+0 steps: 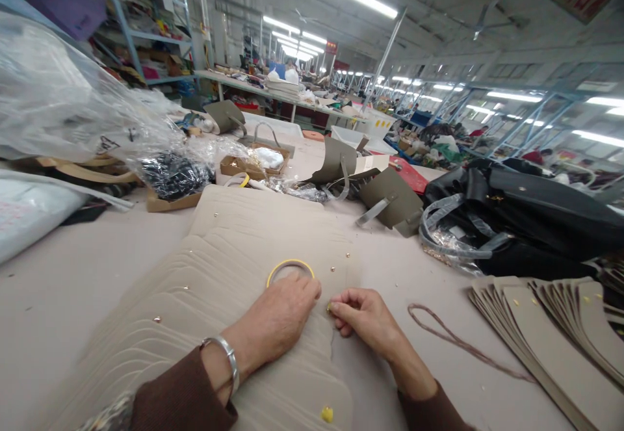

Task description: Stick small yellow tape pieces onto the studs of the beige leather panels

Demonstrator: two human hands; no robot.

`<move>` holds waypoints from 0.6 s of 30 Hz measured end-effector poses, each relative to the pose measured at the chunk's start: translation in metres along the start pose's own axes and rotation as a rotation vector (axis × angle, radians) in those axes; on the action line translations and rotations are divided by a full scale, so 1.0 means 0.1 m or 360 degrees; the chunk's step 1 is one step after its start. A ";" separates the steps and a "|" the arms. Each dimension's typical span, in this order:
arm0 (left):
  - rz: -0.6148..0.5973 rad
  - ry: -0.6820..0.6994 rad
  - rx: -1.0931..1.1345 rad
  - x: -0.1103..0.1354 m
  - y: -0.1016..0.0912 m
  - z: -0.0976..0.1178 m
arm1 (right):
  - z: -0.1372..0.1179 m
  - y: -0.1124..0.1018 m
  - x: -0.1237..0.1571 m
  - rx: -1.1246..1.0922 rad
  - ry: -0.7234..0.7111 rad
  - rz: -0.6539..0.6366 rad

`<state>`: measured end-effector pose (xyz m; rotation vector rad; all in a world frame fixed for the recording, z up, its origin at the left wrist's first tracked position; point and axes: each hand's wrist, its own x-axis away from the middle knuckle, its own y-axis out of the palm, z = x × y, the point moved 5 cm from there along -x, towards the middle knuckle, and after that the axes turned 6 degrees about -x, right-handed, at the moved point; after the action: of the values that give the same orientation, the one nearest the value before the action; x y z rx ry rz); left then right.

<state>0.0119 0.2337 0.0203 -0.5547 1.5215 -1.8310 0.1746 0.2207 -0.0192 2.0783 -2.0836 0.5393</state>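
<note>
My left hand [277,317] lies knuckles up on a fanned stack of beige leather pieces [219,288], its fingers curled down and touching a yellow tape roll [290,268]. A silver bangle sits on that wrist. My right hand [363,317] rests beside it at the stack's right edge, thumb and fingers pinched on a tiny gold stud [329,306]. Small gold studs dot the leather pieces. A yellow scrap [326,413] lies on the stack near the front edge.
A brown cord [453,337] trails across the table on the right. More beige pieces [550,320] are fanned at far right. Black bags [526,216] lie behind them. Olive bag parts [385,200], cardboard boxes and plastic bags [73,99] crowd the back and left.
</note>
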 end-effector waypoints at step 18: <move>0.0031 0.0008 0.0059 0.01 0.03 -0.02 | -0.18 0.03 0.12 0.0895 -0.0450 0.0154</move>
<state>0.0105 0.2336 0.0172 -0.5163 1.4880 -1.8435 0.1691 0.2163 0.0016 2.4755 -2.4118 0.9967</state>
